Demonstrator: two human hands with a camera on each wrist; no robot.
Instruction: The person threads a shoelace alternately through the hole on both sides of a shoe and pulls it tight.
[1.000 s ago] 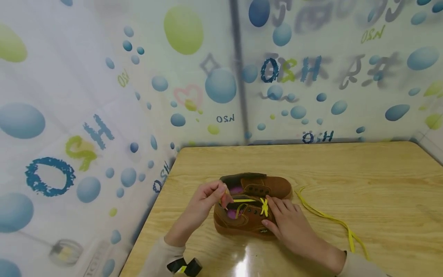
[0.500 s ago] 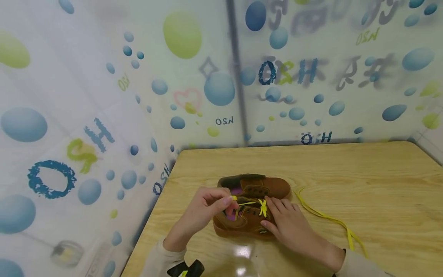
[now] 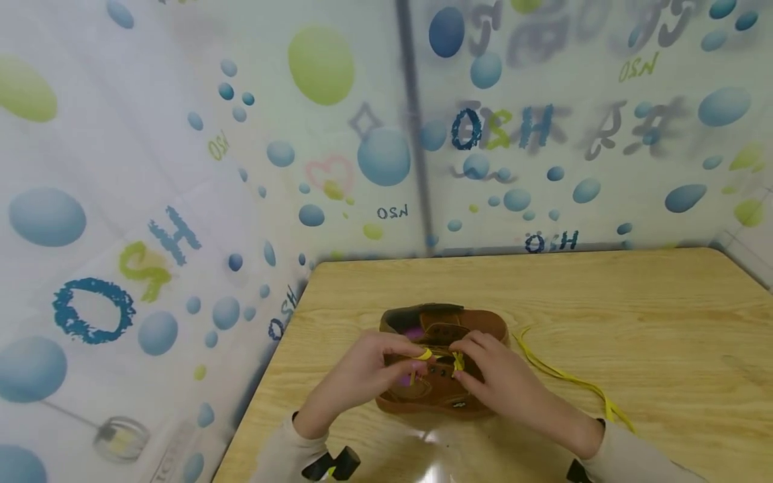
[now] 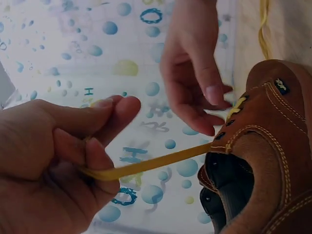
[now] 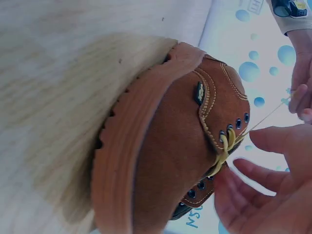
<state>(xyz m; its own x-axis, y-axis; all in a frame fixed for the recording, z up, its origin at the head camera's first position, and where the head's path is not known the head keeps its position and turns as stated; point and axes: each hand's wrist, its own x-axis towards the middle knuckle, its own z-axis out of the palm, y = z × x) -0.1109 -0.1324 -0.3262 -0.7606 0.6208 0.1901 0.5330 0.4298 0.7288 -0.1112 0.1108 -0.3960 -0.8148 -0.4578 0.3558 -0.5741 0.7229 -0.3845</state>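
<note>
A brown leather shoe (image 3: 431, 392) stands on the table, its toe to the right, with yellow lace crossings (image 5: 224, 148) over its front eyelets. My left hand (image 3: 380, 365), at the heel side, holds the free part of the yellow shoelace (image 4: 161, 161) in its curled fingers. That lace runs stretched from the shoe's opening to the hand. Over the front of the shoe is my right hand (image 3: 501, 369), thumb and fingers apart and relaxed around the crossings. In the right wrist view its fingertips come right up to the lacing, and black-rimmed eyelets (image 5: 239, 123) show.
A matching brown shoe (image 3: 489, 323) without a lace lies just behind the first. Another yellow shoelace (image 3: 568, 377) trails across the wooden table (image 3: 652, 315) to the right. A patterned wall covering (image 3: 338, 147) rises beyond the table's back and left edges.
My left hand has shifted right and slightly down with the lace. My right hand has lifted from flat on the toe, its fingers now up around the lace crossings.
</note>
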